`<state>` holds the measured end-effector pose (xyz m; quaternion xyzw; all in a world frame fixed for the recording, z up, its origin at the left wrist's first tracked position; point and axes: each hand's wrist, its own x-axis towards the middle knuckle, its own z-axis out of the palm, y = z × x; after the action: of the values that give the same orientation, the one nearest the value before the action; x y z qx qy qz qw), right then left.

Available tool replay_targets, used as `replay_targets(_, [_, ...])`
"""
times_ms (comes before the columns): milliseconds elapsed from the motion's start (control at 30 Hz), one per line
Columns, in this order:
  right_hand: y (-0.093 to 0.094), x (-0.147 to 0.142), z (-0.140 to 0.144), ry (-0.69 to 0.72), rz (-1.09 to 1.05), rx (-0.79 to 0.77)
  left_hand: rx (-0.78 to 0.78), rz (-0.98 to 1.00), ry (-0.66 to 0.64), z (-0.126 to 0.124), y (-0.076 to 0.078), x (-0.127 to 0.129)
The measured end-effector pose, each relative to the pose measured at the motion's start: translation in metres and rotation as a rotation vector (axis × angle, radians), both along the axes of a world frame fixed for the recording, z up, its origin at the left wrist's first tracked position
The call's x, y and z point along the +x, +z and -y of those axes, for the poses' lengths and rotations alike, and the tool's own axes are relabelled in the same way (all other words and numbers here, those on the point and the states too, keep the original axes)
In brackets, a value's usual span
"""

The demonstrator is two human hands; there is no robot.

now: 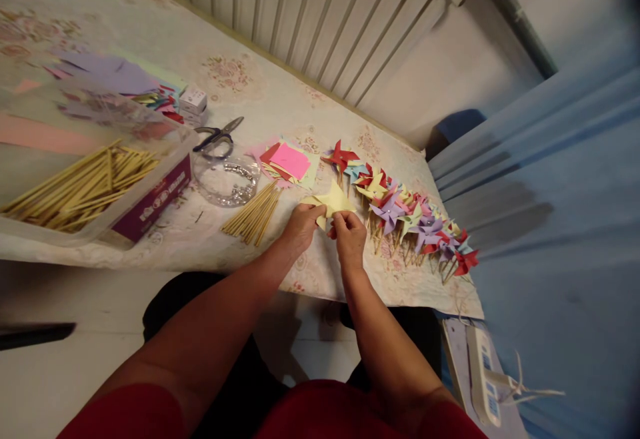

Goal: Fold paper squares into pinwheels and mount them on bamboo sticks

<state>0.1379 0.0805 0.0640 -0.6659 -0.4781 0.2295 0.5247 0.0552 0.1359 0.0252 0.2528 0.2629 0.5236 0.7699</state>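
Between my two hands, above the front part of the table, is a pale yellow paper pinwheel [332,198]. My left hand [304,223] pinches its left side, and my right hand [347,227] grips its lower right edge with thumb and fingertips. Whether a pin or stick is in it, my fingers hide. Just left of my hands lies a fan of thin wooden sticks [254,214]. Behind them sits a stack of coloured paper squares [289,160], pink on top. Rows of finished pinwheels on sticks [393,211] lie to the right.
A round clear dish of small metal pins [227,182] and dark-handled scissors [216,140] lie left of the sticks. Further left stands a clear plastic box [150,192] with many sticks. Small white boxes [193,100] and paper sheets [107,72] lie behind. A power strip [484,376] is at lower right.
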Motion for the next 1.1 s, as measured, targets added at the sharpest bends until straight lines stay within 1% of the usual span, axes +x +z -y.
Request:
replay_targets(167, [-0.003, 0.000, -0.006, -0.065, -0.015, -0.015, -0.002, 0.012, -0.017, 0.003, 0.008, -0.002])
replay_targets(333, [-0.006, 0.001, -0.010, -0.105, 0.021, -0.024, -0.034, -0.004, 0.005, 0.002, 0.007, -0.002])
replay_targets(600, [-0.005, 0.002, -0.010, -0.082, 0.067, -0.069, -0.062, -0.038, 0.003, 0.002, 0.009, -0.003])
replay_targets(933, [-0.003, 0.005, -0.012, -0.059, 0.037, -0.102, -0.074, -0.031, 0.026, 0.001, 0.005, -0.002])
replay_targets(1100, [-0.002, 0.004, -0.012, -0.052, 0.025, -0.104, -0.080, -0.064, 0.027, 0.001, 0.006, -0.003])
